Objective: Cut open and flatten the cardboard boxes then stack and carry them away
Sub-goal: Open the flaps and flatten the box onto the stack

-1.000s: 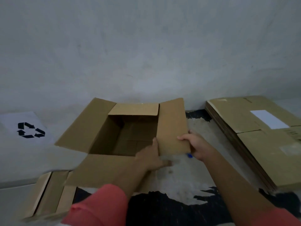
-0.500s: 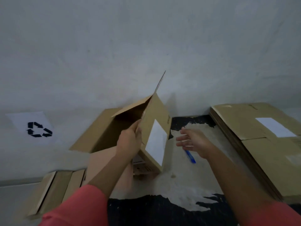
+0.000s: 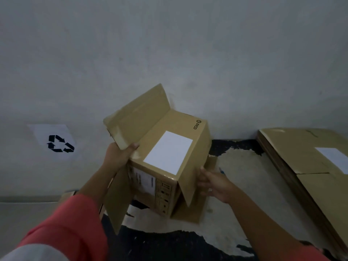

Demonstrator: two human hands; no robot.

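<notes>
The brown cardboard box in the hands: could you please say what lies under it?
Under the brown cardboard box, pale floor with black patches shows; its flaps hide the rest.

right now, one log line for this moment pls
left hand gripping flap | right hand on side flap | box tipped over | flat pile at right

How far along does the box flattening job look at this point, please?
Done: a stack of flattened boxes lies on the right. In hand: the left hand grips a flap of the cardboard box, tipped over, its body not yet flattened; the right hand touches its side. Left: flattening it, stacking, carrying away.
</notes>
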